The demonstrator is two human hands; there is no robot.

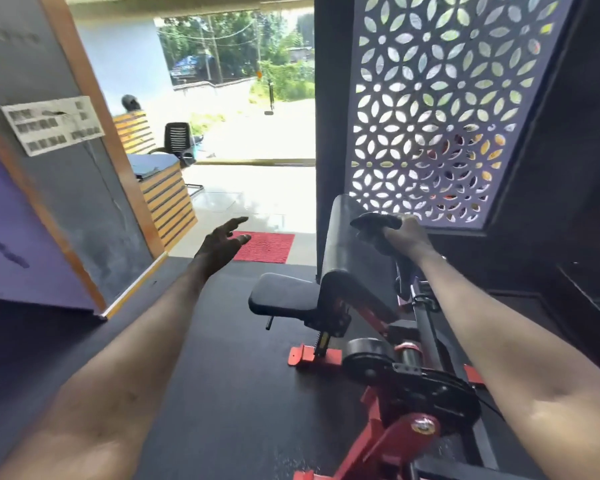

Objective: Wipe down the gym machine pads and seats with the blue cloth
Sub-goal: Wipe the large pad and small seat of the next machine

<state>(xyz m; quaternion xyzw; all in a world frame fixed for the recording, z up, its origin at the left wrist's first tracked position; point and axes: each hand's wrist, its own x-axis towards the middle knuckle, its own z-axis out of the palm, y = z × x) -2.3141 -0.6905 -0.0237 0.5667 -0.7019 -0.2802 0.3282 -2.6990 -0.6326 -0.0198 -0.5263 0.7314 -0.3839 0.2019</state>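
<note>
A red-framed gym machine (392, 368) stands ahead of me with a tall black back pad (347, 244) and a black seat (284, 296) below it. My right hand (407, 235) grips a dark, bunched cloth (374, 225) and holds it against the top right edge of the back pad. My left hand (224, 240) hovers in the air left of the machine, fingers spread and relaxed, touching nothing.
A red mat (265, 247) lies at the open doorway. A wooden slatted desk (168, 199) and an office chair (177, 140) stand at the left. A patterned lattice screen (440, 109) rises behind the machine. Black rubber floor (222, 375) lies underfoot.
</note>
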